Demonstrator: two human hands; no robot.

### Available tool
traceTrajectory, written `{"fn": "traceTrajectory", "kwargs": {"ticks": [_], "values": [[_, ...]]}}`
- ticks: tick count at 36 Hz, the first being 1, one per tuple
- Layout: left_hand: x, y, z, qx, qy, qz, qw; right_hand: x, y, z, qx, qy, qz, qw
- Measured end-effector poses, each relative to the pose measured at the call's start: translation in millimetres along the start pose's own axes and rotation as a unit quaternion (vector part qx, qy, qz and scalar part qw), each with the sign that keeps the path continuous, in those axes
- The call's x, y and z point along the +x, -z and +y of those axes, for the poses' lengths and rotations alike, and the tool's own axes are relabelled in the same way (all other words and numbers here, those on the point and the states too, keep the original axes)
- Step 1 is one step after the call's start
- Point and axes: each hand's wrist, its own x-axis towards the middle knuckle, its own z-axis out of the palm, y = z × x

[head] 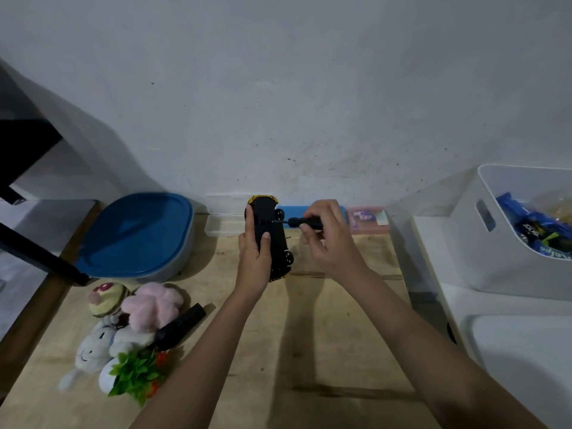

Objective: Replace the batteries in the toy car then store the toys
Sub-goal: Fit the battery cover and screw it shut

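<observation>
Toy car (269, 239) on edge at 12 o'clock on counter (309, 335), left hand (253, 258) fingers curled round it, right hand (328, 239) fingers pinching screwdriver (301, 222), tip seemingly in underside screw; risk: angled driver slipping, stripping screw.

Domestic room. A wooden bench (325, 335) against a scuffed white wall (278, 103) carries plush toys (148, 308) and a blue-lidded container (136, 236). A white bin (495, 261) beside it holds snack packets (526, 224).

Wooden table (309, 351), blue-lidded container (136, 236) back left, plush toys (151, 305) front left, pink box (366, 219) by wall
</observation>
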Motion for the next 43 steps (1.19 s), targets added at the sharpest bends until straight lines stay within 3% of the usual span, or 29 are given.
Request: {"fn": "traceTrajectory", "kwargs": {"ticks": [6, 12, 19, 23, 27, 31, 43], "values": [[1.7, 3.3, 7.4, 0.015, -0.010, -0.006, 1.000, 9.7, 10.7, -11.0, -0.070, -0.014, 0.000, 0.997], [4.8, 9.2, 15.0, 0.030, -0.029, -0.014, 0.999, 24.7, 21.1, -21.7, -0.071, 0.015, -0.042, 0.996], [5.8, 14.3, 20.2, 0.048, -0.052, -0.018, 0.997, 37.0, 27.3, -29.8, -0.056, 0.024, -0.049, 0.997], [5.9, 15.1, 23.6, 0.038, -0.052, -0.022, 0.998, 41.5, 28.8, -32.3, -0.052, -0.018, -0.042, 0.998], [7.7, 16.9, 25.7, 0.029, -0.052, -0.011, 0.998, 42.5, 28.6, -33.1, -0.058, 0.024, -0.053, 0.997], [6.6, 16.2, 32.0, 0.027, -0.046, -0.014, 0.998, 45.2, 31.4, -37.6, -0.052, -0.007, -0.050, 0.997], [9.1, 19.6, 48.7, 0.037, -0.054, 0.001, 0.998, 48.4, 36.1, -44.3, -0.055, 0.034, -0.055, 0.996]]}}
